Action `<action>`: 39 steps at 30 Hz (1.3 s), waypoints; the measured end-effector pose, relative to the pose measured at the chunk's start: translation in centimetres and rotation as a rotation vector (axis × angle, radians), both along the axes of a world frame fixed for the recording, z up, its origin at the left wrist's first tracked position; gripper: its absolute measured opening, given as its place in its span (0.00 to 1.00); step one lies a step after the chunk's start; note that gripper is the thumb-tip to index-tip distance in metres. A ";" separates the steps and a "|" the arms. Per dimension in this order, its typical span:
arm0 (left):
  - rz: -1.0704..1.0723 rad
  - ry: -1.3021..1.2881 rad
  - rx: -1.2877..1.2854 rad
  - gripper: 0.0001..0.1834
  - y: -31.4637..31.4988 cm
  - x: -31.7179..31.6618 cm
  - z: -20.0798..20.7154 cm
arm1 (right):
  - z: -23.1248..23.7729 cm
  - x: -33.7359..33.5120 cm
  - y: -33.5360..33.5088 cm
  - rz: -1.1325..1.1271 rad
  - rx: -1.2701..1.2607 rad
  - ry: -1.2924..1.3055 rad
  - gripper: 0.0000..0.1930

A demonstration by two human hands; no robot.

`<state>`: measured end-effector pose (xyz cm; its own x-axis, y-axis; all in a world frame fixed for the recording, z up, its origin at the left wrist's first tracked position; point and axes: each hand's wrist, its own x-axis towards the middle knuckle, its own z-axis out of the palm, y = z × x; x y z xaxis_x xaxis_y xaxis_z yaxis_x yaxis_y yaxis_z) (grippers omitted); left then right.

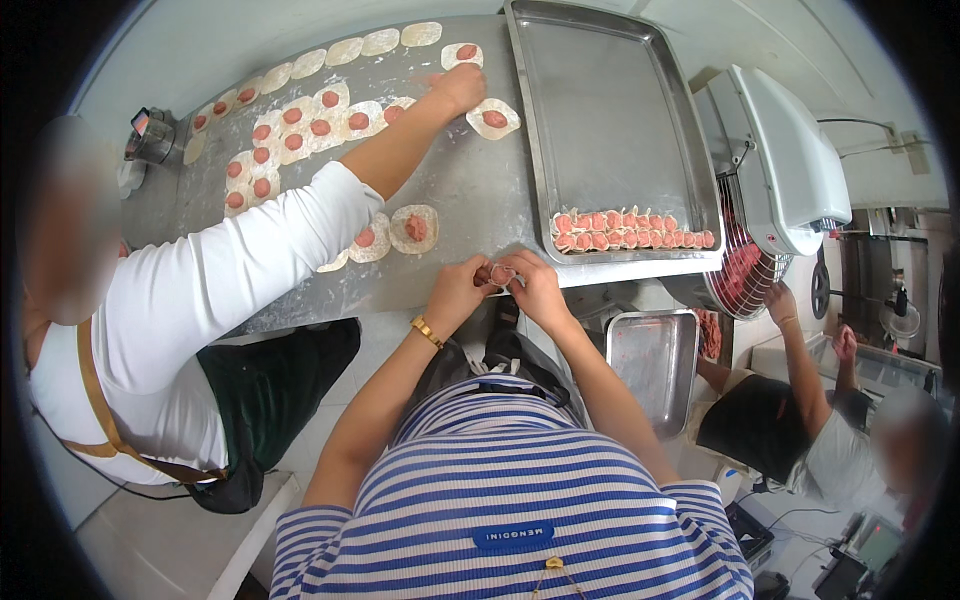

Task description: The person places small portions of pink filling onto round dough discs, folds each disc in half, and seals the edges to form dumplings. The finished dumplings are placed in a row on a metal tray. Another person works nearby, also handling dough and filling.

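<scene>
Between my two hands, just off the table's front edge, is a small dumpling (501,275) with pink filling showing at its top. My left hand (462,292) pinches it from the left, and my right hand (534,290) closes on its other side. Just beyond my left hand lies a round wrapper with meat filling (414,229), and another filled wrapper (366,240) sits left of it. Rows of shaped dumplings (630,232) stand along the near edge of a large metal tray (532,130) to the right of my hands.
At my left, a co-worker's arm (400,150) reaches across the steel table (320,215) to far wrappers. Many filled wrappers (320,127) lie there. On the right stand a white mixer (765,160) with meat behind its guard, another person's arm (800,350) and a lower metal tray (652,375).
</scene>
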<state>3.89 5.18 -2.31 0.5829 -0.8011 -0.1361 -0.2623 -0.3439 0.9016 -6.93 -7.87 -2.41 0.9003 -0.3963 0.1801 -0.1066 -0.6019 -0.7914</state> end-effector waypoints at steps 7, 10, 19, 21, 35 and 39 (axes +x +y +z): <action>-0.012 -0.164 0.172 0.15 -0.2 -0.1 0.8 | 0.3 0.0 0.0 -0.026 -0.038 0.028 0.19; -0.036 -0.234 0.207 0.15 -0.3 -0.2 0.9 | -0.4 -0.1 -0.1 -0.015 -0.048 0.036 0.21; -0.057 -0.161 -0.044 0.14 0.4 0.3 -0.2 | -0.8 -0.6 0.1 -0.025 0.082 0.091 0.24; -0.071 -0.195 0.009 0.14 0.2 0.2 -0.7 | -0.9 -0.1 0.2 -0.024 0.046 0.032 0.24; -0.016 -0.114 0.014 0.14 0.3 0.2 -0.7 | 0.5 -0.1 0.7 -0.096 -0.032 0.008 0.19; -0.049 -0.139 0.005 0.14 -0.1 0.0 0.3 | 0.0 -0.3 0.8 -0.095 0.033 0.061 0.19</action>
